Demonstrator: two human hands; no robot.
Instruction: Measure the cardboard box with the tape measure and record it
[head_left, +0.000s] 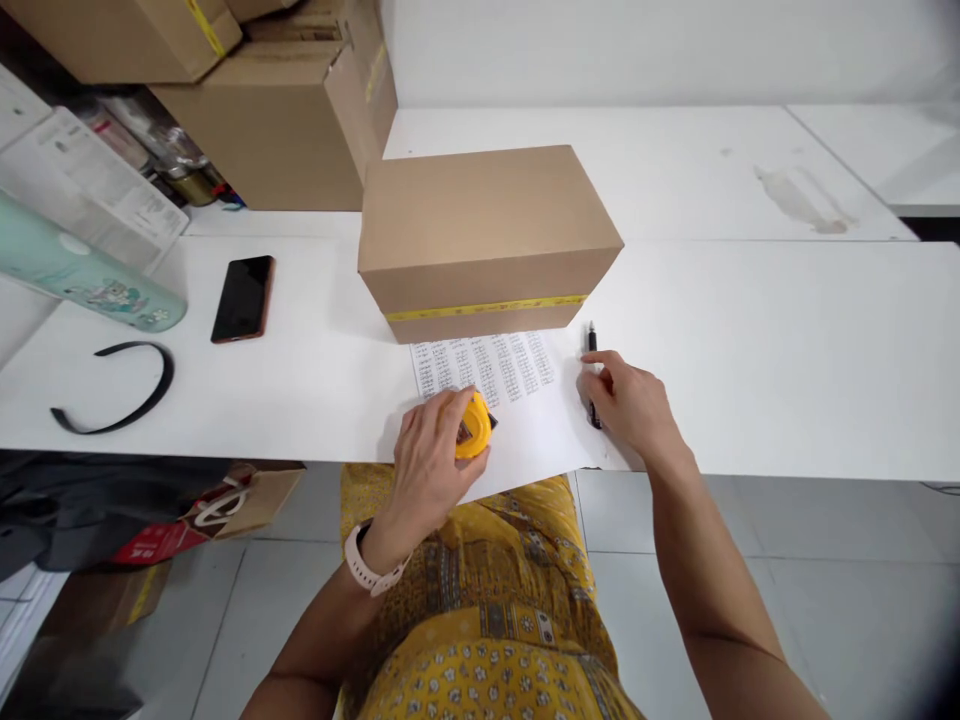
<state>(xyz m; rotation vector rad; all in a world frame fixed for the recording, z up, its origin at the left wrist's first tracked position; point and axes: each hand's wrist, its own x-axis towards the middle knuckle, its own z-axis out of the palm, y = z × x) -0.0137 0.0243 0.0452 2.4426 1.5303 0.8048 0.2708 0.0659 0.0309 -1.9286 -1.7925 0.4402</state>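
My left hand (431, 455) is wrapped around a yellow tape measure (478, 425), which rests on a white sheet of paper (525, 440) with columns of handwritten figures. My right hand (634, 405) has its thumb and index finger closed over the middle of a black pen (592, 338). The pen lies along the right of the paper, tip pointing away from me; its middle is hidden by the fingers. Just beyond the paper stands a closed brown cardboard box (487, 215) with yellow tape along its near side, covering the paper's far edge.
On the left of the white table (750, 350) are a phone (244, 298), a curved black band (161, 385) and a pale green bottle (97, 275) lying tilted. More cardboard boxes (277, 130) are stacked at the back left. A paper bag (255, 500) sits below the table edge.
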